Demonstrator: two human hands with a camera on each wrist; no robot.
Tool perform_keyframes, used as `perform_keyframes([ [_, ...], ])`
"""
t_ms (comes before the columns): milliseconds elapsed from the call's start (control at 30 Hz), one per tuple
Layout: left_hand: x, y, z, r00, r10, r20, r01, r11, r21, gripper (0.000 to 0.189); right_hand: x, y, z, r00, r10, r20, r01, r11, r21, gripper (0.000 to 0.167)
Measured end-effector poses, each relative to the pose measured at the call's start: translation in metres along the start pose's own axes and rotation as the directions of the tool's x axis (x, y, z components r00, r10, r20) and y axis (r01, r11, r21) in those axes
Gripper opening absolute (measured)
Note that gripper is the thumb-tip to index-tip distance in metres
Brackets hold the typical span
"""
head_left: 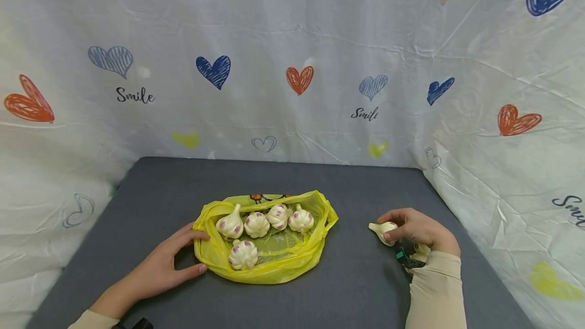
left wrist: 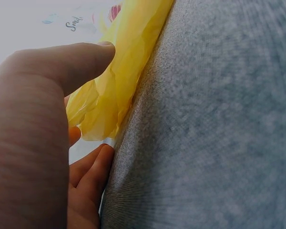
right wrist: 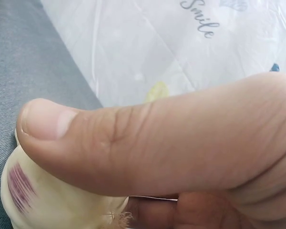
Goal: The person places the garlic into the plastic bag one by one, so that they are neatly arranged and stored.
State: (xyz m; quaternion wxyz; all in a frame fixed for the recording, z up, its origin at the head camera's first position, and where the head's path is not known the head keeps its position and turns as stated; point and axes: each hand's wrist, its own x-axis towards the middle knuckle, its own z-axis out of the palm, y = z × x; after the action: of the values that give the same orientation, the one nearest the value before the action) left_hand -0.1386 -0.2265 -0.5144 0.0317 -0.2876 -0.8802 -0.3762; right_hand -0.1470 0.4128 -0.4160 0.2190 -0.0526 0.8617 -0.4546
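Observation:
A crinkled yellow plastic bag (head_left: 292, 271) lies with its mouth spread wide, and several white garlic bulbs (head_left: 244, 255) with purple streaks sit inside. At the bag's left side is my left hand (head_left: 160, 268), thumb and fingers spread apart, fingertips at the rim. In the left wrist view the thumb (left wrist: 81, 62) overlaps the yellow plastic (left wrist: 128, 62). Off to the right, my right hand (head_left: 422, 230) pinches a garlic bulb (head_left: 383, 231) between thumb and fingers, its stem pointing left. The right wrist view shows that bulb (right wrist: 52, 200) under the thumb.
Another pale garlic bulb (head_left: 420, 252) is partly hidden behind the right wrist and its dark strap (head_left: 409, 260). A dark grey cloth (head_left: 352, 283) covers the table. White sheets (head_left: 274, 24) printed with hearts stand behind it and along both sides.

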Motion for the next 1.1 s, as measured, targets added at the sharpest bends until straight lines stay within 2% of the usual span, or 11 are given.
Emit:
perform_keyframes([
  [433, -0.001, 0.001, -0.001, 1.0, 0.007, 0.002, -0.007, 1.0, -0.007, 0.052, 0.001, -0.003, 0.002, 1.0, -0.029, -0.001, 0.029, 0.999, 0.013, 0.054],
  [733, 0.0, 0.006, -0.001, 1.0, 0.015, 0.005, -0.015, 1.0, -0.021, 0.052, 0.008, -0.012, 0.003, 0.995, -0.076, -0.063, 0.068, 0.991, -0.112, 0.055],
  [1100, 0.001, 0.008, -0.001, 1.0, 0.026, 0.018, -0.025, 0.999, -0.035, 0.051, 0.002, -0.032, 0.005, 0.979, -0.142, -0.147, 0.124, 0.985, -0.121, 0.057],
])
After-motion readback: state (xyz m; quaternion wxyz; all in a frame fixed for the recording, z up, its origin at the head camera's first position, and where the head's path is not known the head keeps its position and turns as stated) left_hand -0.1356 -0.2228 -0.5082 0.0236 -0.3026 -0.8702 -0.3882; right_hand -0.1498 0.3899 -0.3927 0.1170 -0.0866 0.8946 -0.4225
